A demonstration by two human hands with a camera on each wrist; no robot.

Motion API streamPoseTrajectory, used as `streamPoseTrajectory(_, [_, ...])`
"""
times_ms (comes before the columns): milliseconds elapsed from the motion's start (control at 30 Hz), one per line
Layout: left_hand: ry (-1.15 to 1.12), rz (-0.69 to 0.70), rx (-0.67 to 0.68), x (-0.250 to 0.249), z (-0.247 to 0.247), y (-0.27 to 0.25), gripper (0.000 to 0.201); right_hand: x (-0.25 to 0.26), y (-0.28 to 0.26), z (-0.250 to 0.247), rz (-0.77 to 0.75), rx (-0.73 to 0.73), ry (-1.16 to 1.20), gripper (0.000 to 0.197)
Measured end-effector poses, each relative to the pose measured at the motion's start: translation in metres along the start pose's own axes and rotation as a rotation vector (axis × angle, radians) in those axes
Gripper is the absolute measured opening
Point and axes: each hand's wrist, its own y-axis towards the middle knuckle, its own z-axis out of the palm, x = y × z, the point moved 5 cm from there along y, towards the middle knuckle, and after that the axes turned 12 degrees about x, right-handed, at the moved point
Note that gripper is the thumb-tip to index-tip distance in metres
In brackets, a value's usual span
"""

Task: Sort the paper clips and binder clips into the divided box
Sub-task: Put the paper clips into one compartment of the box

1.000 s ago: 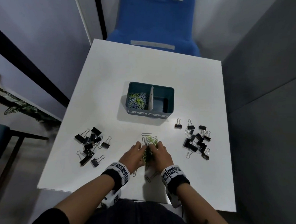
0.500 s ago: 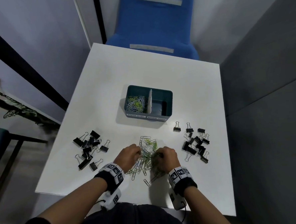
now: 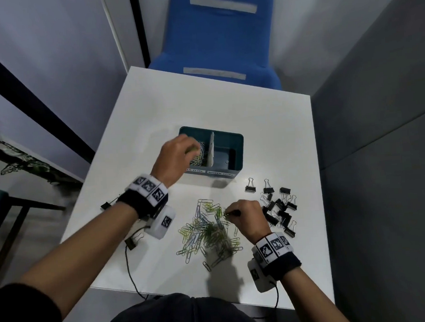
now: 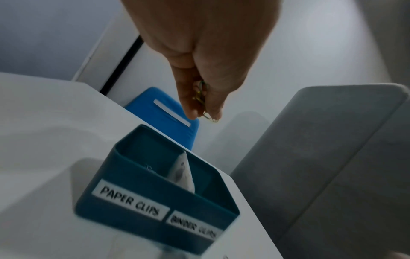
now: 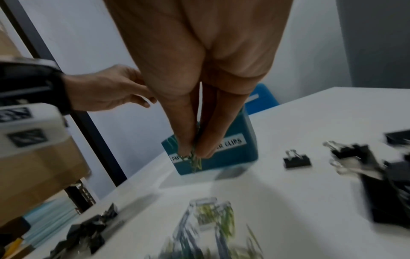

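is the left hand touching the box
Apart. The left wrist view shows the left hand, pinching paper clips, above the divided box with open space beneath its fingers.

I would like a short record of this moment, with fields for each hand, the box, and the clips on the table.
left hand: over the paper clip compartment, pinching a few paper clips
right hand: at the loose paper clip pile, pinching some clips
divided box: teal; left compartment holds paper clips, right one looks empty
binder clips: black, on the table right of the pile; more lie partly hidden under the left arm
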Motion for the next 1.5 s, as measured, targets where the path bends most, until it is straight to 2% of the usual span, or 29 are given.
streamPoseTrajectory(133, [0.129,-0.116,-0.008,0.017,-0.007,0.016,0.025,0.040,0.014,-0.033,-0.101,-0.041,0.002,0.011])
streamPoseTrajectory(233, [0.179,-0.186,-0.022,0.031,0.002,-0.008,0.014,0.072,0.036,-0.061,-0.154,-0.085,-0.038,0.010])
streamPoseTrajectory(400, [0.127,-0.318,0.114,0.055,0.042,-0.057,0.014,0.117,0.090,-0.096,-0.189,-0.172,-0.099,0.017])
streamPoseTrajectory(500, [0.180,-0.394,0.238,0.073,0.070,-0.071,0.018,0.126,0.119,-0.098,-0.127,-0.125,-0.159,0.019])
streamPoseTrajectory(567, [0.215,-0.440,0.306,0.085,0.084,-0.075,0.027,0.123,0.126,-0.093,-0.086,-0.081,-0.192,0.021])
streamPoseTrajectory(633, [0.250,-0.482,0.353,0.092,0.094,-0.076,0.041,0.114,0.120,-0.088,-0.082,-0.101,-0.173,0.028])
streamPoseTrajectory(733, [0.273,-0.558,0.408,0.103,0.107,-0.079,0.066,0.094,0.095,-0.071,-0.120,-0.166,-0.103,0.015])
streamPoseTrajectory(800, [0.243,-0.599,0.468,0.109,0.118,-0.084,0.079,0.071,0.076,-0.048,-0.084,-0.137,-0.090,0.011])
streamPoseTrajectory(867, [0.288,-0.567,0.551,0.110,0.131,-0.088,0.085,0.042,0.057,-0.021,-0.009,-0.066,-0.107,0.012])
streamPoseTrajectory(933, [0.345,-0.464,0.634,0.103,0.145,-0.093,0.088,0.010,0.037,0.007,0.072,0.031,-0.131,0.027])
streamPoseTrajectory(1033, [0.369,-0.292,0.773,0.083,0.162,-0.101,0.082,-0.032,0.005,0.045,0.158,0.167,-0.171,0.046])
streamPoseTrajectory(1100, [0.369,-0.216,0.789,0.071,0.166,-0.097,0.073,-0.052,-0.014,0.059,0.199,0.198,-0.184,0.052])
streamPoseTrajectory(1200, [0.395,-0.169,0.652,0.056,0.161,-0.070,0.061,-0.071,-0.036,0.068,0.229,0.174,-0.179,0.058])
streamPoseTrajectory(1267, [0.388,-0.198,0.607,0.054,0.161,-0.053,0.063,-0.077,-0.044,0.071,0.273,0.157,-0.183,0.064])
streamPoseTrajectory(1367, [0.411,-0.243,0.671,0.058,0.171,-0.043,0.078,-0.078,-0.048,0.072,0.316,0.123,-0.163,0.077])
streamPoseTrajectory(1500, [0.482,-0.105,0.795,0.055,0.186,-0.064,0.081,-0.068,-0.027,0.068,0.239,0.063,-0.155,0.080])
